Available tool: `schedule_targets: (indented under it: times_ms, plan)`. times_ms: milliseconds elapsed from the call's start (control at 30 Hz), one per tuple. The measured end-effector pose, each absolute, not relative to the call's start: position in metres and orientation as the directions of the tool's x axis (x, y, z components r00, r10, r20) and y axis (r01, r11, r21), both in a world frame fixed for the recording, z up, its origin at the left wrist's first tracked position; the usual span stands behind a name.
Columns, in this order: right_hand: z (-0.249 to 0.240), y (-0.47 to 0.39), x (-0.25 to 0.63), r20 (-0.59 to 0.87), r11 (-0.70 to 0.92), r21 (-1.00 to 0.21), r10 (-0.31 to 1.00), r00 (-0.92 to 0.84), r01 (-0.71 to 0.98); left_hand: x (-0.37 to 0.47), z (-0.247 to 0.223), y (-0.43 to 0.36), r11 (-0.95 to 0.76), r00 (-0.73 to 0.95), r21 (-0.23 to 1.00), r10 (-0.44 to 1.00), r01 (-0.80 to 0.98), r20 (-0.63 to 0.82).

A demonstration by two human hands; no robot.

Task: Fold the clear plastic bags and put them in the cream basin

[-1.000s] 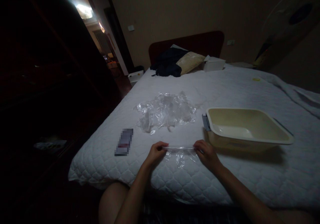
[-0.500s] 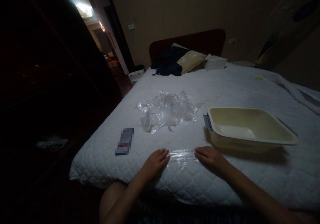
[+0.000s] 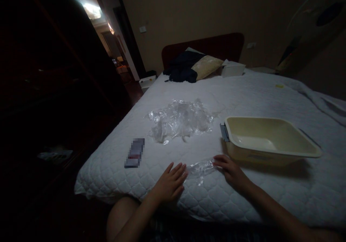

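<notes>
Head view: on the bed (image 3: 243,94), the left hand (image 3: 168,184) lies flat, fingers spread, at one end of some plastic film (image 3: 200,168); the right hand (image 3: 231,171) seems to pinch the other. It looks partly smoothed; the plastic pile (image 3: 181,119) beyond is crumpled.

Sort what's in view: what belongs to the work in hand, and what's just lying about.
Work in hand:
- clear plastic piece between left hand and right hand
- probably the crumpled clear plastic
- perhaps the cream tub

Apparently just lying about:
- pixelated flat item
- dark cloth
- beige cushion
- white box
</notes>
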State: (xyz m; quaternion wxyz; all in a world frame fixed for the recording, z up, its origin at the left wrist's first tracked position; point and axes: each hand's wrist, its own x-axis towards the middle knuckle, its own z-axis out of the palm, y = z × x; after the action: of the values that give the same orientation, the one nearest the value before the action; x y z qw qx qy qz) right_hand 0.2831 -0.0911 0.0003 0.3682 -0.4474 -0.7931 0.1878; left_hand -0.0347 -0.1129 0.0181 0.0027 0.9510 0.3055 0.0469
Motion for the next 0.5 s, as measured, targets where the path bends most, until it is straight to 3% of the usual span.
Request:
schedule_targets:
  times_ms: [133,200,300,367,500]
  plan:
    - [0.009,-0.089,0.277,0.481,0.379,-0.689,0.877,-0.002,0.617,-0.031,0.018,-0.111,-0.818,0.813,0.040,0.574,0.573,0.093]
    - [0.016,-0.093,0.265,0.507,0.369,-0.637,0.862,0.008,0.677,-0.031,0.017,-0.111,-0.815,0.810,0.040,0.579,0.578,0.093]
    - [0.027,-0.108,0.236,0.498,0.563,-0.431,0.800,-0.335,0.705,-0.030,0.016,-0.110,-0.812,0.808,0.029,0.583,0.583,0.083]
    - [0.029,-0.117,0.215,0.405,0.715,-0.297,0.695,-0.595,0.633,-0.030,0.015,-0.110,-0.814,0.811,0.020,0.580,0.580,0.075]
    - [0.017,-0.125,0.199,0.288,0.750,-0.215,0.661,-0.693,0.626,-0.030,0.014,-0.110,-0.827,0.825,0.011,0.562,0.563,0.055]
